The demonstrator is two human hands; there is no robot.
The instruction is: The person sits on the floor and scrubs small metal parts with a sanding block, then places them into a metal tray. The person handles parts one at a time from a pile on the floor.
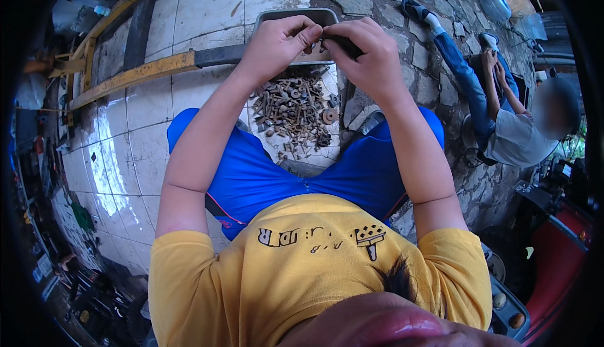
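My left hand (283,47) and my right hand (365,54) meet above a grey rectangular tray (296,13), thumbs and forefingers pinched close together. A small dark piece seems to sit between the fingertips, too small and too covered to name. Small metal parts show inside the tray beneath my hands. Closer to me, a heap of rusty bolts, nuts and washers (295,104) lies on the white tiles, between my knees. A round rusty washer (330,116) rests at the heap's right side.
A yellow and dark metal frame (137,79) runs over the tiled floor at left, its bar reaching the tray. Uneven stone paving (427,68) lies at right, where another person (516,134) sits low. A red vehicle part (561,257) stands at lower right.
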